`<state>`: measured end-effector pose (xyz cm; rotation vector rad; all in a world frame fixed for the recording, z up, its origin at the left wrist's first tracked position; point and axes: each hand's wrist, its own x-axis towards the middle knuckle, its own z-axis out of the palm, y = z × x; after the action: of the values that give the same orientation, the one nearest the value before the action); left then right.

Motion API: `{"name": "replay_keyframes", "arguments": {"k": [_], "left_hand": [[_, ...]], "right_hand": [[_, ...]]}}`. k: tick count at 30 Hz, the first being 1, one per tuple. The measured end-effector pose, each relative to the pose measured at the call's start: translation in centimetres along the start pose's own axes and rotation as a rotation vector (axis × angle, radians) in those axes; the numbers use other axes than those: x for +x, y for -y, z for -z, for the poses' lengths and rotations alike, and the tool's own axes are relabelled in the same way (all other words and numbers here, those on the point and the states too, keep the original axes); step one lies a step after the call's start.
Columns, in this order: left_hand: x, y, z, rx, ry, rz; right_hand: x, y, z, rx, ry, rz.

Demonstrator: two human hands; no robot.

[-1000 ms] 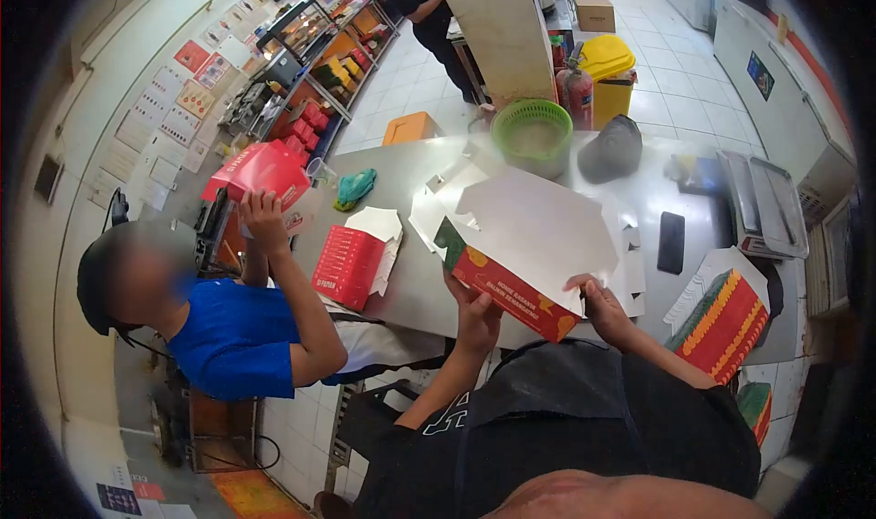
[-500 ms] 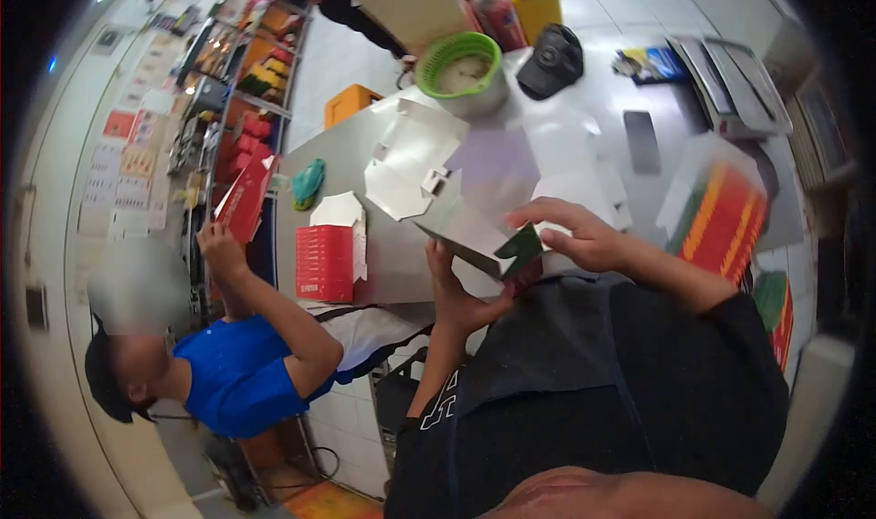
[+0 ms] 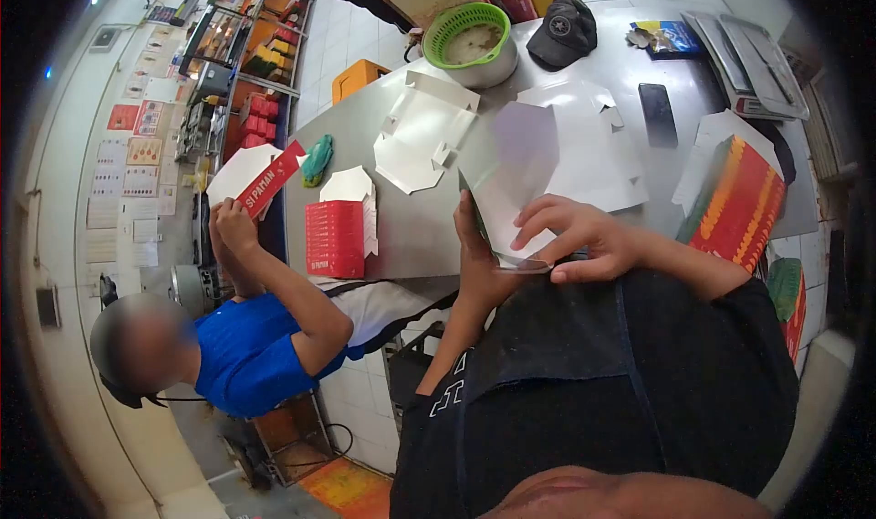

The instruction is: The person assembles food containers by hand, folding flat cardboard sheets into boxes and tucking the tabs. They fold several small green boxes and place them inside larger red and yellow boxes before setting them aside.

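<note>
At the near edge of the grey steel table (image 3: 401, 245), the left hand (image 3: 479, 263) clasps the white cardboard carton blank (image 3: 511, 204) from behind. The right hand (image 3: 570, 236) pinches its lower edge between thumb and spread fingers. A second ago its red printed side faced out; now the white inside shows, so a fold seems under way. At the table's far-left side, a co-worker's red-and-white box (image 3: 265, 179) now shows its white inside.

The cardboard sheet (image 3: 520, 190) is matt white card. The table (image 3: 401, 236) is smooth, dull metal. The far basket (image 3: 436, 28) is glossy green plastic, the cap (image 3: 564, 31) black cloth.
</note>
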<state>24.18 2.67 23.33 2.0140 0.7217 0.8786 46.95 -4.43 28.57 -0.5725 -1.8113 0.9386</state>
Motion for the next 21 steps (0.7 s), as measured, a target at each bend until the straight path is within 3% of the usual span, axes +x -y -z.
{"name": "replay_keyframes", "arguments": {"k": [4, 8, 12, 15, 18, 21], "left_hand": [[-0.6, 0.2, 0.2, -0.011, 0.008, -0.069], [0.7, -0.5, -0.2, -0.005, 0.053, -0.379], [1.5, -1.8, -0.1, -0.035, 0.081, -0.371], [1.5, -1.7, 0.2, -0.122, 0.162, -0.310], [1.6, -2.6, 0.4, -0.064, 0.208, -0.321], [1.7, -2.9, 0.4, -0.085, 0.229, -0.328]], "right_hand": [[-0.3, -1.5, 0.5, 0.099, -0.037, 0.069], [0.1, -3.1, 0.0, 0.069, -0.446, -0.270], [1.7, -2.4, 1.2, -0.131, -0.392, -0.305], [2.0, -3.5, 0.9, -0.096, -0.518, -0.437], [2.6, -3.9, 1.4, -0.177, -0.585, -0.416], [2.2, -3.8, 2.7, -0.265, -0.449, -0.290]]}}
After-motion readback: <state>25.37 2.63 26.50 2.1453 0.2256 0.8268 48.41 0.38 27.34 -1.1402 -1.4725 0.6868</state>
